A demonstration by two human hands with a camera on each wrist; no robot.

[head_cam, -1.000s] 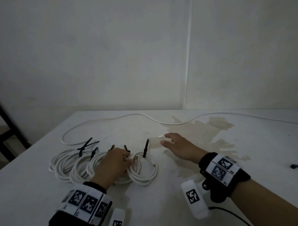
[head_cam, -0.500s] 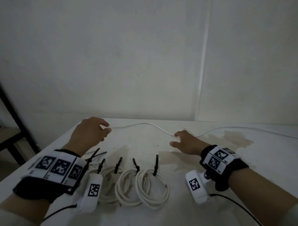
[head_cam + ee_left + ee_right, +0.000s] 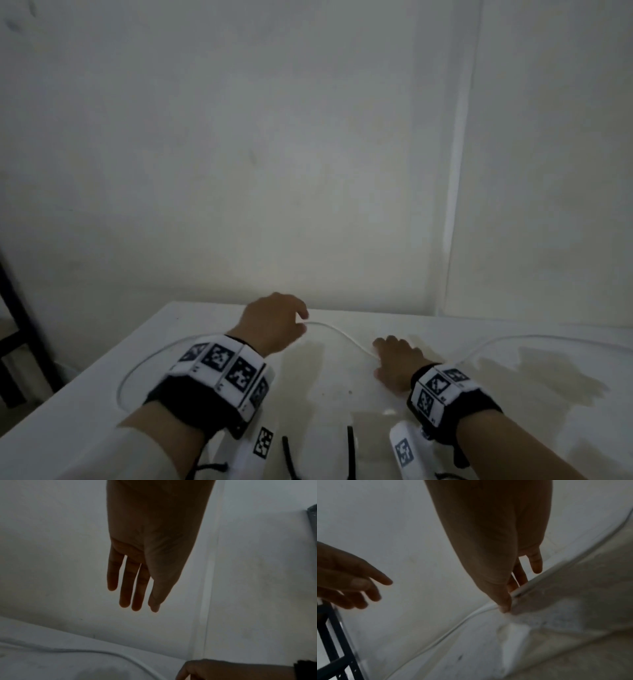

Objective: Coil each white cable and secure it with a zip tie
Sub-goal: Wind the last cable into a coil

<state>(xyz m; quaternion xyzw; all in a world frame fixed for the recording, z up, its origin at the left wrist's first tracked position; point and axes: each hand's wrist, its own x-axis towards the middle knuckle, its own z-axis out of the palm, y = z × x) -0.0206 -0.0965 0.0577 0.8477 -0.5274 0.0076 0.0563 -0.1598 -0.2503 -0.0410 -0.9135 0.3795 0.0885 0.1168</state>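
The cable (image 3: 337,331) is white, a thin pale line against the white worktop (image 3: 102,397), which carries a large brownish, tan stain (image 3: 534,377) with ragged edges and a paler patch nearer the middle. The walls (image 3: 274,154) behind are off-white with faint grey smudges. Both wristbands (image 3: 219,380) are black, faced with white panels printed in black square-code patterns; the small white blocks (image 3: 404,452) under them bear the same black pattern. The zip ties (image 3: 350,445) at the near edge are black. A black frame (image 3: 17,329) stands at the left.
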